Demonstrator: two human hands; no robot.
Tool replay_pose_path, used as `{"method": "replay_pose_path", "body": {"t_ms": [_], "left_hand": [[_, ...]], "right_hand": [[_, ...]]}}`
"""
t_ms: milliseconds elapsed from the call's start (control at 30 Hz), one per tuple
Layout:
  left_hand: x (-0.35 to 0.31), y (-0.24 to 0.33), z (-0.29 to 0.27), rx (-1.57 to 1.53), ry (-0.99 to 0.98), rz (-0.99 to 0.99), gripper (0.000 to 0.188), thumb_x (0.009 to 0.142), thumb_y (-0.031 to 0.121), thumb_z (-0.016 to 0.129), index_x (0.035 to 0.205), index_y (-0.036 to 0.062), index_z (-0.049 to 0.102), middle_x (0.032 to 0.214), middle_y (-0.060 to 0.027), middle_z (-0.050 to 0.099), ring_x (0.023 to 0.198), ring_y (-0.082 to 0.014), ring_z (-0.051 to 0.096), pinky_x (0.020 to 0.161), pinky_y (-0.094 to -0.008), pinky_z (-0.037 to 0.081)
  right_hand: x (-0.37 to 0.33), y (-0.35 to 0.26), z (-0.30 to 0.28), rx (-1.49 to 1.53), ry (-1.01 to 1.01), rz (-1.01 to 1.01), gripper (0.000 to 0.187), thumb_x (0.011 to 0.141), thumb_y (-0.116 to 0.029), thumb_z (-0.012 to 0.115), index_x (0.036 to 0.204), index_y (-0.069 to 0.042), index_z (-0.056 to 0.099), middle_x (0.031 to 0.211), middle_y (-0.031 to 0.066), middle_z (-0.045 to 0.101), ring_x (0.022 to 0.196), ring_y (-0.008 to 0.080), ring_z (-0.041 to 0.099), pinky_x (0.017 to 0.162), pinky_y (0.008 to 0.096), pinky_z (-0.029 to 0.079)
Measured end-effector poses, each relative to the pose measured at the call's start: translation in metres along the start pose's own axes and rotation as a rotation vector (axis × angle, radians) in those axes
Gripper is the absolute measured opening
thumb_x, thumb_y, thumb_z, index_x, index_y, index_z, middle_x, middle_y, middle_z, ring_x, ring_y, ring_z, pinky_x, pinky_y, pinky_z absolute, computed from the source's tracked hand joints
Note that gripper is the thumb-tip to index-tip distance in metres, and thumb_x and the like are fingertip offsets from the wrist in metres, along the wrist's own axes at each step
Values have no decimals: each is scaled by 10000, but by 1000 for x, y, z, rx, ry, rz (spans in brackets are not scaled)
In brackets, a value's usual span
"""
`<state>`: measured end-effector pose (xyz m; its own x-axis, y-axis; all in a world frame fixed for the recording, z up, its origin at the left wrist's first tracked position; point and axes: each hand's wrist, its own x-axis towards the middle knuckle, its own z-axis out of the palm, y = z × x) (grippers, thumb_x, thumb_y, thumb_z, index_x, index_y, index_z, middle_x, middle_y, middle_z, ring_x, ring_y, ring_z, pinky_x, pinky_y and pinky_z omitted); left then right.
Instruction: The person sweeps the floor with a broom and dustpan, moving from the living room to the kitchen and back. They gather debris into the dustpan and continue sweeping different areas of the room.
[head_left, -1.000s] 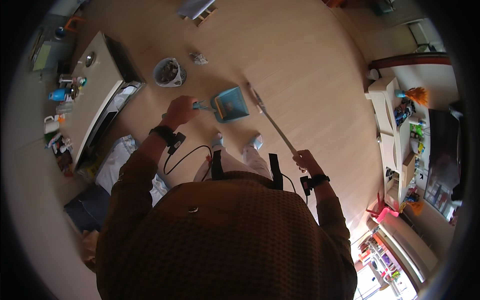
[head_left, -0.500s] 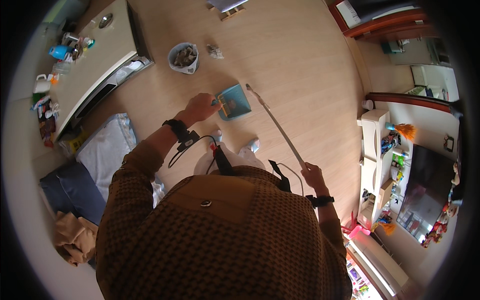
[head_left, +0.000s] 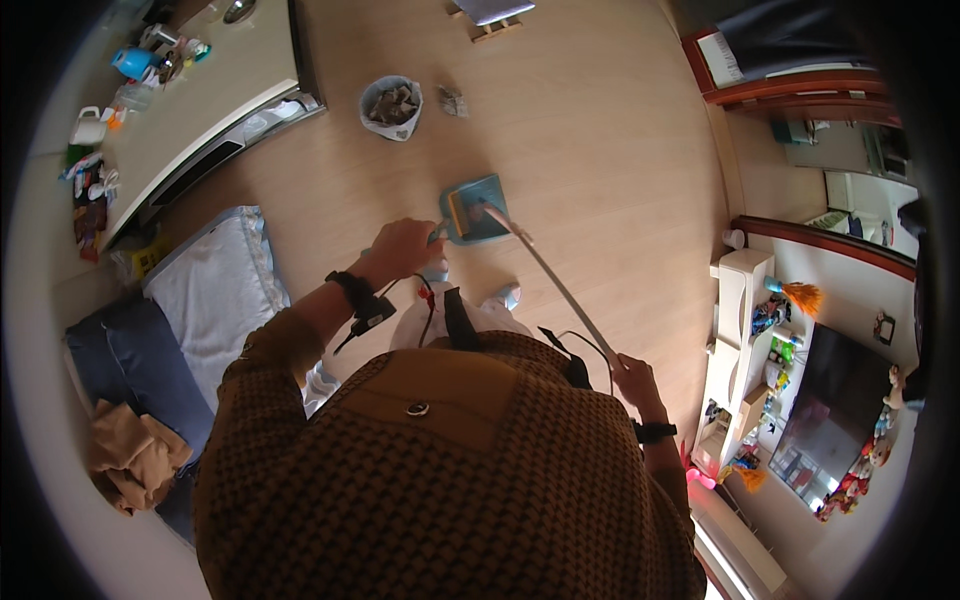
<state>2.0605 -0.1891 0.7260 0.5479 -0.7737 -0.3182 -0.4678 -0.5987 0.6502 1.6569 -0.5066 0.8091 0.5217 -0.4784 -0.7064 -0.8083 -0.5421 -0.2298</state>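
Observation:
My left hand [head_left: 402, 249] is closed round the short handle of a blue-green dustpan [head_left: 492, 228], held low in front of my feet. Inside the pan are a yellow strip and a small, unclear brownish bit. My right hand [head_left: 637, 382], off to the right, grips the long pale handle of a broom [head_left: 565, 285]. It slants away from me, and its narrow far end overlaps the dustpan. I cannot tell whether that end touches the pan. Beyond stands a lined waste bin [head_left: 402, 130] with crumpled rubbish inside, and a crumpled clear wrapper [head_left: 453, 102] lies beside it.
A long low table [head_left: 215, 115] holding cups and bottles stands at the left, near a seat with a white cover [head_left: 215, 275] and a dark blue cushion [head_left: 130, 350]. A small stool [head_left: 495, 12] is at the far side. White shelving [head_left: 740, 310] lines the right.
The dustpan and my left hand have shifted, with the hand lower in the picture. The broom's far end has moved left, from beside the pan to over it. The whole view has shifted slightly.

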Motion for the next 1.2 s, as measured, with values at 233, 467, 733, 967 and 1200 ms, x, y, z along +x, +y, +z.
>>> {"method": "replay_pose_path", "body": {"t_ms": [233,467,733,967,1200], "left_hand": [[-39,-19,-15,-96,57,-182,298,920,337,581,935,51,663,780,-195,657,779,-416,634,704,-497,490],[-62,-47,-39,-216,205,-378,357,898,378,586,844,35,673,782,-206,657,798,-418,638,719,-499,492],[-61,-56,-47,-148,255,-458,371,899,376,586,837,21,672,781,-220,653,789,-430,636,706,-512,488],[-42,-56,-47,-132,228,-453,381,903,371,583,805,8,649,791,-215,660,801,-426,637,718,-512,492],[-45,-80,-53,-108,248,-412,386,899,380,597,805,9,644,765,-199,663,779,-401,644,709,-498,500]], "right_hand": [[18,-23,-30,59,83,-33,141,855,-161,600,897,-26,598,713,210,613,683,389,630,587,429,473],[151,-46,-16,-43,270,-274,200,847,-225,611,872,-27,625,746,221,636,731,426,623,641,483,490],[299,-86,-28,-46,289,-189,217,820,-206,617,784,5,653,800,253,672,817,442,662,725,500,531],[306,-87,49,-359,193,-329,246,844,-158,598,1030,-5,649,884,266,690,849,444,681,759,513,568],[183,-65,47,-508,-21,-517,238,854,-154,621,1056,-35,582,826,222,687,754,394,682,668,493,567]]}}
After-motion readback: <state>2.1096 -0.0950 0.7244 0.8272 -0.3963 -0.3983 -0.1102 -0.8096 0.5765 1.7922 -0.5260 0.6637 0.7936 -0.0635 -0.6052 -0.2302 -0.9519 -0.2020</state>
